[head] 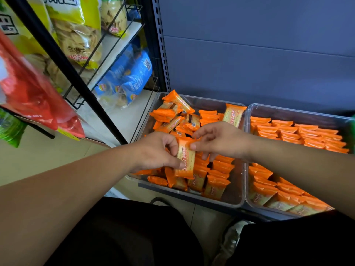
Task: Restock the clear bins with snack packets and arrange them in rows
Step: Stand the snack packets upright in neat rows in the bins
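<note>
Over the left clear bin point(238, 189), the left hand point(153, 150) closes its grip on one orange snack packet point(186, 160), held upright; the right hand point(221, 140), at the packet's 2 o'clock, pinches its top corner. At 3 o'clock, the right clear bin point(288, 112) holds neat rows
</note>
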